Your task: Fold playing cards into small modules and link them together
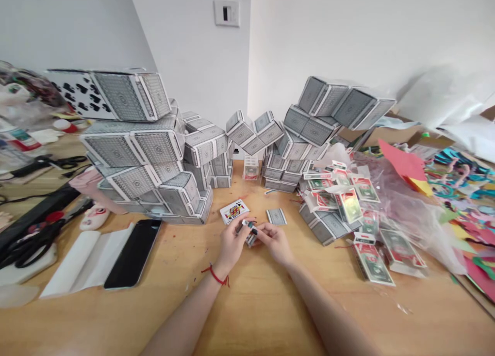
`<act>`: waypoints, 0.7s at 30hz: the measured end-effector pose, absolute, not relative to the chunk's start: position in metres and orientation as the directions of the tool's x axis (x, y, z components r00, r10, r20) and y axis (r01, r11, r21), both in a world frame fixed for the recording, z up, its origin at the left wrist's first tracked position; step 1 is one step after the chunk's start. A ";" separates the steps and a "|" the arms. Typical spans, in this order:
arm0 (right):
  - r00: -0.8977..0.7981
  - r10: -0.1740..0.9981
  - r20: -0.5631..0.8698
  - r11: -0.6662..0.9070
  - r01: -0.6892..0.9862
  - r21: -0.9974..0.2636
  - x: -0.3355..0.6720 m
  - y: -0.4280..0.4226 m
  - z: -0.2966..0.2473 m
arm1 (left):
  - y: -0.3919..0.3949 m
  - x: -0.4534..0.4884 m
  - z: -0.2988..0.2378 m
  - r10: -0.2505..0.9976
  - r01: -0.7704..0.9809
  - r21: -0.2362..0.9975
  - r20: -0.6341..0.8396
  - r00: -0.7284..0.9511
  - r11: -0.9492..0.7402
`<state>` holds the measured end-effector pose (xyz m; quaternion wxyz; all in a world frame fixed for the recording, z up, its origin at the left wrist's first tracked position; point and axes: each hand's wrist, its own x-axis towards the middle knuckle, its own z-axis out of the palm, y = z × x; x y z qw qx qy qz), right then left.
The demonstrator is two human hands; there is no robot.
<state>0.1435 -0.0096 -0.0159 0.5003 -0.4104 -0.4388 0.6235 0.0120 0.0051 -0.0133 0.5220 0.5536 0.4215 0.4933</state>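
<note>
Both hands meet at the middle of the wooden table (255,304). My left hand (231,242), with a red string on its wrist, and my right hand (275,241) pinch a small stack of playing cards (250,232) between their fingertips. Just beyond the hands lie a face-up court card (234,210) and a face-down grey-backed card (276,216).
Grey-patterned card boxes (135,144) pile up at left and back centre. Wrapped card packs (348,201) lie to the right beside clear plastic and coloured paper scraps (464,201). A black phone (133,253), white paper and scissors (31,242) lie at left.
</note>
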 end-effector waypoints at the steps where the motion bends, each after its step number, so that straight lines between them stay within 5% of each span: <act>1: -0.165 0.984 -0.072 -0.115 -0.266 -0.957 0.144 -0.009 -0.016 | 0.005 0.012 -0.014 0.981 -0.032 0.994 0.108 0.159 -0.104; 15: -0.063 0.996 0.061 0.058 -0.060 -0.997 0.148 -0.011 -0.020 | 0.005 0.013 -0.018 0.973 0.034 0.985 0.161 0.167 -0.168; 21: -0.149 0.989 -0.016 -0.040 -0.158 -0.987 0.148 -0.010 -0.018 | 0.004 0.011 -0.017 0.967 0.076 0.973 0.204 0.150 -0.217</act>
